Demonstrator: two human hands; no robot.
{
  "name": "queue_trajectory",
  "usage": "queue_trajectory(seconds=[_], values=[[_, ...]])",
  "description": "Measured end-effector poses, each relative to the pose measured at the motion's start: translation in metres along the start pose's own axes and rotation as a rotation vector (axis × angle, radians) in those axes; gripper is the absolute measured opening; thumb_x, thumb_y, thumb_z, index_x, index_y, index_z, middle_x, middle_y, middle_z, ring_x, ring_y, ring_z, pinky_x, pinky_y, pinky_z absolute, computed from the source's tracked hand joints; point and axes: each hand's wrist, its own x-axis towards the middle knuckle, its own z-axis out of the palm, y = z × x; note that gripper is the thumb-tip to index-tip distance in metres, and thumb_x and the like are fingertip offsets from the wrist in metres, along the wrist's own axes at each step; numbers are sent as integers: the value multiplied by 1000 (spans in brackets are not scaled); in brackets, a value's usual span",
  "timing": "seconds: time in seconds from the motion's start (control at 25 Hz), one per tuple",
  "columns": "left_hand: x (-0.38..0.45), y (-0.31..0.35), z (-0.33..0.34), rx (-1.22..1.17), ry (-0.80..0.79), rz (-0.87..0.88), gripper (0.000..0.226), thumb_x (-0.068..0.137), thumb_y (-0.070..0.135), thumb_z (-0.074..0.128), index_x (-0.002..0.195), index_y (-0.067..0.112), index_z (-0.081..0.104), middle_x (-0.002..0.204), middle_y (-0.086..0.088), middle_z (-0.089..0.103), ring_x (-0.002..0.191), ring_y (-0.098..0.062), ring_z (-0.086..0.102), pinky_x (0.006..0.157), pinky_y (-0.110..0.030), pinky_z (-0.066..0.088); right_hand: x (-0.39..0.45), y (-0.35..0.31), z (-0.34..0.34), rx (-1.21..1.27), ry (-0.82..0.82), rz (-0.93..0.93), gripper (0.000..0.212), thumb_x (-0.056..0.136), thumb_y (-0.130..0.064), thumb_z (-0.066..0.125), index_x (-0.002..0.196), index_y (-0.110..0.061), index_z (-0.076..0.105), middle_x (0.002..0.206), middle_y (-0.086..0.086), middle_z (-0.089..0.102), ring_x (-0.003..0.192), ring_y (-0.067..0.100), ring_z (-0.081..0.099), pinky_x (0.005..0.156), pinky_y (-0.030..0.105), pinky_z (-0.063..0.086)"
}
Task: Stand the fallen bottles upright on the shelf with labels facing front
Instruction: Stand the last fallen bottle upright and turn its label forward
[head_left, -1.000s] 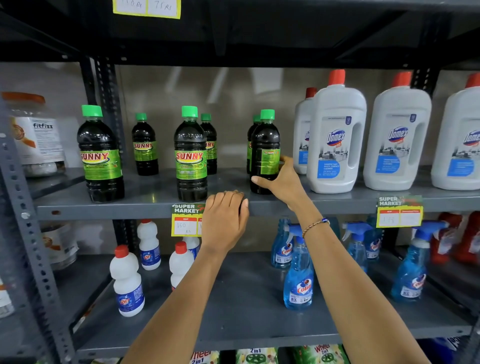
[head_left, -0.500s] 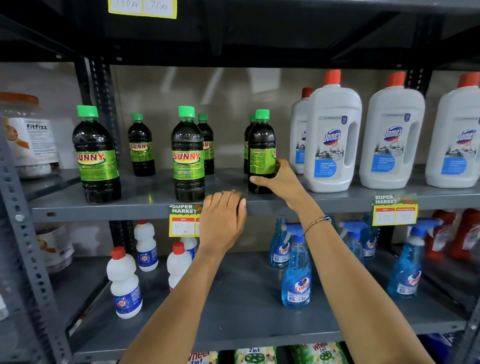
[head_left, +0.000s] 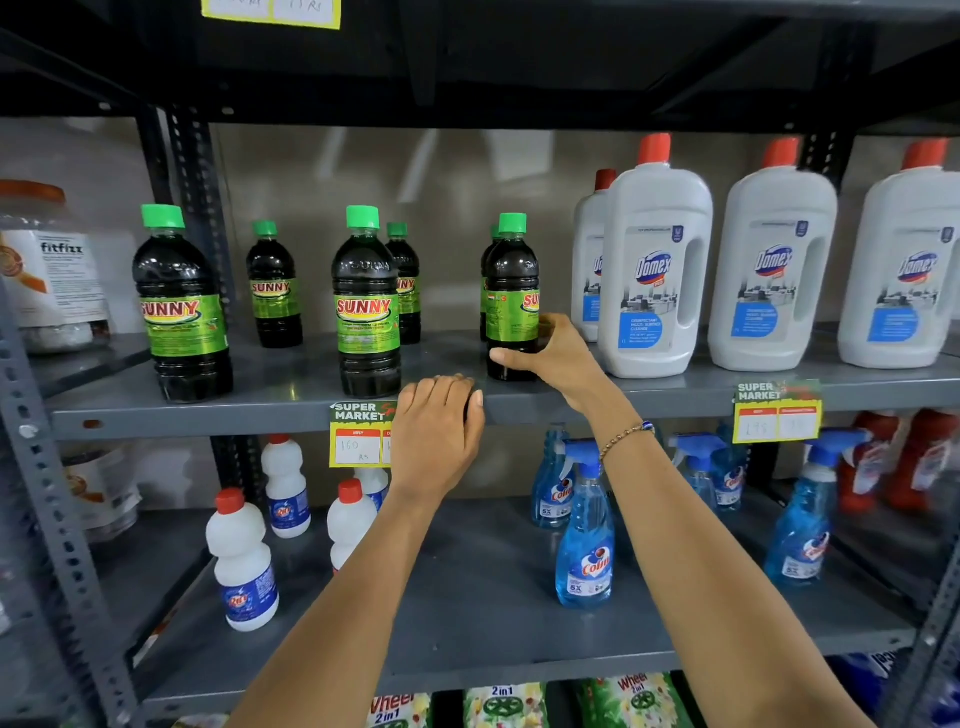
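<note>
Several dark Sunny bottles with green caps stand upright on the grey middle shelf (head_left: 291, 400). My right hand (head_left: 553, 358) grips the lower part of the rightmost front Sunny bottle (head_left: 511, 291); its label is turned, with only "SU" showing at the right edge. My left hand (head_left: 441, 431) rests palm-down on the shelf's front lip, fingers curled over the edge, holding nothing. Two other front Sunny bottles (head_left: 366, 306) (head_left: 182, 306) show their labels to the front. Smaller-looking ones (head_left: 272, 286) stand further back.
White Domex bottles (head_left: 654, 270) stand close to the right of the gripped bottle. A Fitfizz jar (head_left: 52, 270) sits at far left. Price tags (head_left: 358, 436) hang from the shelf lip. Below are white bottles (head_left: 241, 561) and blue Colin sprays (head_left: 584, 540).
The gripped bottle has rotated in my right hand, so the start of the Sunny logo now shows at its right edge. My left hand stays on the shelf lip.
</note>
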Motion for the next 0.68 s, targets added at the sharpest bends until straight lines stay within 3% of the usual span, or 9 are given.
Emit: queue_trajectory(seconds=[0.2,0.32,0.52,0.68], values=[[0,-1,1,-6,-28,-25,32,97,29,39,99,12,66,94,-2,68,85,-23,60,84,-34,38,10,5,-5,30,-137,8,66,72,4,76,131,-4,49,123,10,64,115,22,59,107,44,44],[0,0,1,-6,-28,-24,32,97,29,39,99,12,66,94,-2,69,85,-22,59,85,-34,39,10,8,-3,3,-105,10,73,68,-4,82,132,-6,47,124,5,63,116,21,58,107,43,44],[0,0,1,4,-14,-10,32,97,29,39,100,11,66,94,-2,69,85,-22,60,85,-32,36,1,4,2,-104,41,-5,87,62,-24,89,128,-8,36,118,-2,50,109,15,51,98,31,44],[-1,-1,1,9,-16,-6,32,97,29,39,100,11,66,95,-3,69,86,-23,60,85,-32,36,5,4,-2,-18,-81,49,93,67,-20,86,138,-5,26,126,1,49,118,16,50,103,30,42]])
